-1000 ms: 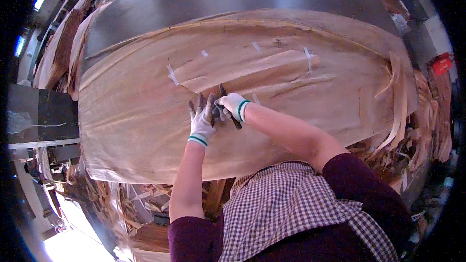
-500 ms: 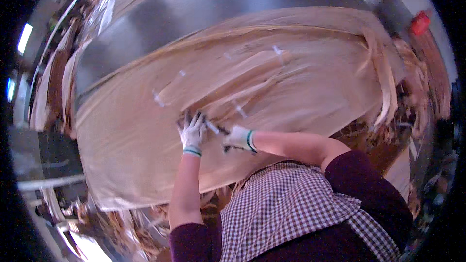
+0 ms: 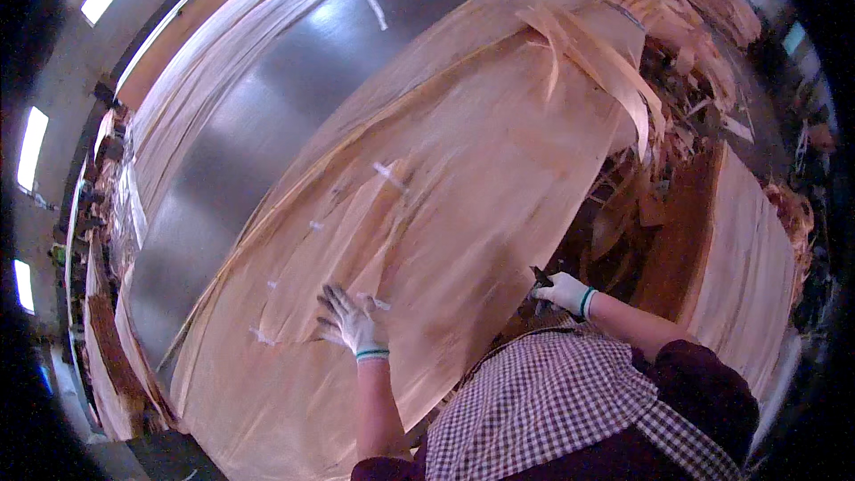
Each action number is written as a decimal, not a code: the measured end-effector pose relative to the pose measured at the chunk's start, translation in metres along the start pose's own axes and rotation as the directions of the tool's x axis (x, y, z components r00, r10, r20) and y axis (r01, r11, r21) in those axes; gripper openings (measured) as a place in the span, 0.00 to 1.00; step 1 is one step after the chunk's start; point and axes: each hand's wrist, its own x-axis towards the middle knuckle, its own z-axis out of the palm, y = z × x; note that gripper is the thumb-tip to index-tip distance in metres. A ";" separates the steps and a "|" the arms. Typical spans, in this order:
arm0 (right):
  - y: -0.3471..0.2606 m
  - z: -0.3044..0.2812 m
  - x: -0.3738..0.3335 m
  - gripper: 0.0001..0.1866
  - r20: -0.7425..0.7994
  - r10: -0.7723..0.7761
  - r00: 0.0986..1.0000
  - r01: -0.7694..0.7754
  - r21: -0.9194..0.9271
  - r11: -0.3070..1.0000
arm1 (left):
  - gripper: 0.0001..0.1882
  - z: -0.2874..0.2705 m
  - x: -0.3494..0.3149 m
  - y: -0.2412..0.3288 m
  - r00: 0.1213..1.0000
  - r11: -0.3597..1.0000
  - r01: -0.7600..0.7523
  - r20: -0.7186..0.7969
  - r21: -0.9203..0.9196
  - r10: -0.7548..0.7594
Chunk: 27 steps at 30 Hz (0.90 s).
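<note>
Dark tool [image 3: 540, 277] farther right, aslant up-left

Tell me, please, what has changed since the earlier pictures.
The right white-gloved hand, still gripping the dark narrow tool, has moved rightward, away from the left white-gloved hand, to the near edge of the tan wood veneer sheet. The view has turned. The white tape strips remain on the sheet.

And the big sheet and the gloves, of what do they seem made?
The sheet seems thin wood veneer, matte, with grain-like streaks and wrinkles. The gloves are probably knitted fabric, dull white, judging by their snug, striped cuffs; fibre unclear.
</note>
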 end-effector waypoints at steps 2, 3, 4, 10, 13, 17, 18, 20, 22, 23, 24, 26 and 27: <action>0.035 -0.010 0.010 0.14 -0.051 0.001 0.999 0.000 0.019 1.000 | 0.38 0.011 0.042 0.052 0.983 0.986 -0.167 -0.071 0.010 0.168; 0.060 -0.016 0.027 0.15 0.010 -0.072 0.997 0.072 -0.019 0.997 | 0.37 0.013 0.064 0.084 0.960 0.967 -0.254 -0.116 0.016 0.254; 0.045 -0.029 0.017 0.18 0.076 0.085 0.993 -0.073 -0.145 0.987 | 0.37 0.013 0.086 0.118 0.957 0.963 -0.264 -0.139 -0.048 0.255; 0.063 -0.120 0.002 0.22 0.107 -0.051 0.993 0.081 -0.301 0.950 | 0.34 0.081 0.177 0.154 0.962 0.981 -0.183 -0.194 0.059 0.191; 0.097 -0.198 -0.026 0.26 -0.098 0.055 0.994 -0.072 -0.185 0.980 | 0.34 0.063 0.165 0.212 0.995 0.992 -0.098 0.011 0.081 0.097; 0.128 -0.259 -0.044 0.20 -0.280 0.258 0.925 -0.235 0.113 0.965 | 0.35 0.059 0.161 0.215 0.999 0.989 -0.047 -0.003 0.139 0.047; 0.128 -0.272 -0.042 0.19 -0.288 0.233 0.929 -0.189 0.172 0.967 | 0.35 0.055 0.159 0.223 1.000 0.989 -0.019 0.021 0.148 0.016; 0.128 -0.295 -0.033 0.17 -0.312 0.172 0.934 -0.083 0.279 0.957 | 0.36 0.062 0.161 0.217 1.000 0.995 -0.011 -0.011 0.103 0.012; 0.105 -0.314 -0.022 0.16 -0.425 0.082 0.902 0.044 0.279 0.959 | 0.36 0.067 0.164 0.204 1.000 0.989 -0.006 -0.020 0.147 0.009; 0.095 -0.328 -0.015 0.15 -0.481 0.056 0.875 0.082 0.260 0.962 | 0.36 0.066 0.166 0.207 1.000 0.985 -0.001 -0.017 0.174 0.004; 0.084 -0.345 -0.007 0.15 -0.531 0.027 0.847 0.116 0.233 0.966 | 0.36 0.067 0.165 0.207 1.000 0.980 0.011 -0.013 0.200 -0.009; 0.067 -0.386 0.024 0.15 -0.655 -0.293 0.696 0.286 -0.122 0.950 | 0.36 0.077 0.170 0.193 0.999 0.983 0.020 -0.032 0.183 -0.014; 0.055 -0.407 0.042 0.15 -0.700 -0.361 0.616 0.274 -0.240 0.931 | 0.36 0.083 0.174 0.185 0.999 0.984 0.026 -0.040 0.174 -0.019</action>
